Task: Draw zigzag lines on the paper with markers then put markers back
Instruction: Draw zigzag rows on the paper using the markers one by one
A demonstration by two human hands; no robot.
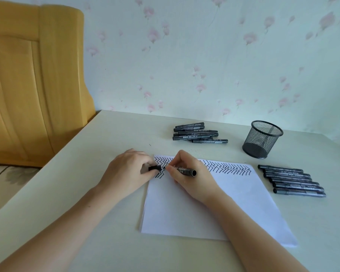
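Gripping a marker (185,171) near its tip, the right hand (186,173) is working at the paper's (185,209) upper-left zigzags; the left hand (130,169) is pinching the cap (155,168), likely for quick recapping. Marker groups are lying mid-frame (198,133) and right (291,180), beside the mesh cup (262,139).

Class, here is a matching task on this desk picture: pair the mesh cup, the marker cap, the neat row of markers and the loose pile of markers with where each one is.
Things:
1. mesh cup
2. marker cap
3. neat row of markers
4. loose pile of markers

Places:
A. in the left hand
B. right of the paper
C. far right, near the wall, standing upright
D. beyond the paper's top edge

Pairs: 1-C, 2-A, 3-B, 4-D
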